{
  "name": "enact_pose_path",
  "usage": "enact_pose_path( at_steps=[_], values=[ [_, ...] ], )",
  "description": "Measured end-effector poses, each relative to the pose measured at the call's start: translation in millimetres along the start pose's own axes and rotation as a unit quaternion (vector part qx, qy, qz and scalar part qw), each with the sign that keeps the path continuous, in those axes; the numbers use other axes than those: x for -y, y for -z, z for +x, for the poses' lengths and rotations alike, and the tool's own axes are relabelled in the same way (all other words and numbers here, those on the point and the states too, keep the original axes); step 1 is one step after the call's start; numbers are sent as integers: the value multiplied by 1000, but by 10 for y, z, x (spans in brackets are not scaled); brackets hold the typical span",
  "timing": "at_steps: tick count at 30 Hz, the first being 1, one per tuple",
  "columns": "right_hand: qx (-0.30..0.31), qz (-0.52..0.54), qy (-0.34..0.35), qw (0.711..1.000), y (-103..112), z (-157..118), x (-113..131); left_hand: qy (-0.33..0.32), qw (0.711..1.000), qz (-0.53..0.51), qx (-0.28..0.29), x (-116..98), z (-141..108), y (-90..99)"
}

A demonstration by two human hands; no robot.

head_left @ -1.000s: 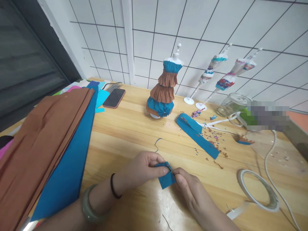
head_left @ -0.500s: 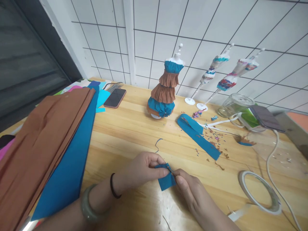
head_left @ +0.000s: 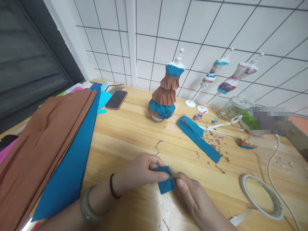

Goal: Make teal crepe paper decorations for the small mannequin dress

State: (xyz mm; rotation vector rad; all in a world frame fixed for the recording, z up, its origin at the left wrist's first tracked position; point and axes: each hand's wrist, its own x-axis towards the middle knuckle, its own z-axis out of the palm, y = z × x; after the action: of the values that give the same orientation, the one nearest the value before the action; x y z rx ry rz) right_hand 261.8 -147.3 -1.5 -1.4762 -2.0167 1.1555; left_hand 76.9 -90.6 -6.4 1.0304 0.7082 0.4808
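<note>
A small piece of blue crepe paper (head_left: 166, 186) is pinched between the thumb and fingers of my left hand (head_left: 149, 170), above the table in front of me. My right hand (head_left: 190, 189) is closed at the paper's right edge. From its fingertips a thin, dark sliver reaches over the paper; its kind is too small to tell, and the rest of it is hidden in the hand. Beyond my hands lies a thin blue strand (head_left: 157, 147). A long blue paper strip (head_left: 199, 138), folded over at its far end, rests to the right.
A dress form in blue and brown ruffled paper (head_left: 166, 89) stands at the back. Two slimmer forms lean nearby. Brown paper sheets (head_left: 45, 138) and a phone (head_left: 116, 99) lie left. A tape roll (head_left: 262, 197), glass jar (head_left: 234, 107), white cable and paper scraps are right.
The view has tilted up slightly, so everything sits a little lower. My hands keep nearly the same hold on the blue paper.
</note>
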Motion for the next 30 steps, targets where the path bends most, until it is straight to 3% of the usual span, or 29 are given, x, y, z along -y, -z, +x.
enact_pose_path(
  at_steps=[30],
  values=[
    [-1, -17, 4, 1000, -3, -19, -30, 2, 1000, 23, 17, -40, -39, 6]
  ],
)
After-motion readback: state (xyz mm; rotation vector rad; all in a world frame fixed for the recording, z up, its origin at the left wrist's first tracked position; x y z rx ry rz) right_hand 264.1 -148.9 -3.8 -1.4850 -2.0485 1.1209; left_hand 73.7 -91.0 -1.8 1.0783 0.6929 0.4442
